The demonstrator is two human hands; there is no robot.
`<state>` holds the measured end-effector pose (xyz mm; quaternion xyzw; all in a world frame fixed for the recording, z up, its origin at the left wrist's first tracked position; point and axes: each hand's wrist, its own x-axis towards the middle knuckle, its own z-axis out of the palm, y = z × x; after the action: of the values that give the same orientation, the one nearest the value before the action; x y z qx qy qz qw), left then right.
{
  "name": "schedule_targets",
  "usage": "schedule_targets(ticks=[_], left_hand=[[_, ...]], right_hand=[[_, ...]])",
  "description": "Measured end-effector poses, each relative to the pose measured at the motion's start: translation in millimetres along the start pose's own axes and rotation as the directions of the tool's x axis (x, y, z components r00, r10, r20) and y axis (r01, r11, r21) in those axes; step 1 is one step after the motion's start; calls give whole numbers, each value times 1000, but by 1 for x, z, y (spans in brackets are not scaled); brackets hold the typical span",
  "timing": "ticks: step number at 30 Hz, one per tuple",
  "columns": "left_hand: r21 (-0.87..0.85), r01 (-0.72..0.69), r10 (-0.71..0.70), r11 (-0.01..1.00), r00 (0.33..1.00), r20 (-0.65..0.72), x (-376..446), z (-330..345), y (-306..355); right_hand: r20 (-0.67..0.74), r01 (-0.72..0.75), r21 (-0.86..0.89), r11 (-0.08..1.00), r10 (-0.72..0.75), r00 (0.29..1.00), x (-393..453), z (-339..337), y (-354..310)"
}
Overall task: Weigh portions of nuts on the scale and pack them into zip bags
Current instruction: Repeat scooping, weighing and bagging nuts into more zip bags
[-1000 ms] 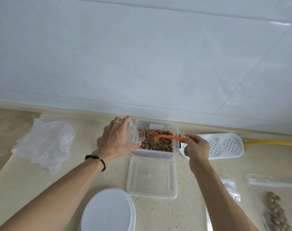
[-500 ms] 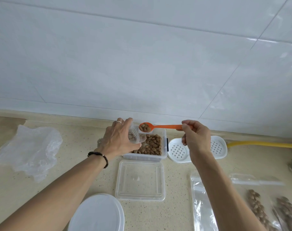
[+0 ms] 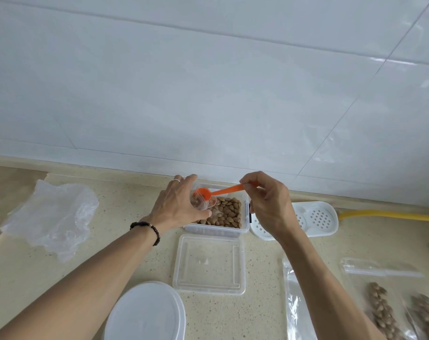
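Counter [image 3: 262, 271]: right hand [image 3: 269, 204] tips spoon [image 3: 223, 191], apparently into cup [image 3: 202, 204].

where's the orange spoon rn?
Head view, centre: the spoon is pinched by the right hand, its bowl tipped into the cup in the left hand.

No legible text or labels

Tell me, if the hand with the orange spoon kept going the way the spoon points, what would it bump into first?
Probably the small clear cup that the left hand holds over the nut box. The right hand points the orange spoon left, and its bowl already sits at the cup's mouth, though depth is unclear.
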<state>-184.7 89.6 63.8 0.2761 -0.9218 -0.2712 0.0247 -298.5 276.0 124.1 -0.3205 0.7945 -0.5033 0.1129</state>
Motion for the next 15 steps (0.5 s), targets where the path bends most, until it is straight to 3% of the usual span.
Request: schedule_targets(ticks=[5, 12, 15], left_hand=[[-6, 25, -25, 1000, 1000, 9, -2, 3, 2], [17, 24, -23, 1000, 1000, -18, -3, 5, 2], [31, 34, -33, 999, 999, -26, -5, 6, 3]], right_hand=[[-1, 42, -56, 998, -42, 999, -1, -2, -5], [-6, -7, -12, 1000, 7, 1000, -6, -8, -2], [-109, -14, 70, 997, 22, 994, -7, -10, -2]])
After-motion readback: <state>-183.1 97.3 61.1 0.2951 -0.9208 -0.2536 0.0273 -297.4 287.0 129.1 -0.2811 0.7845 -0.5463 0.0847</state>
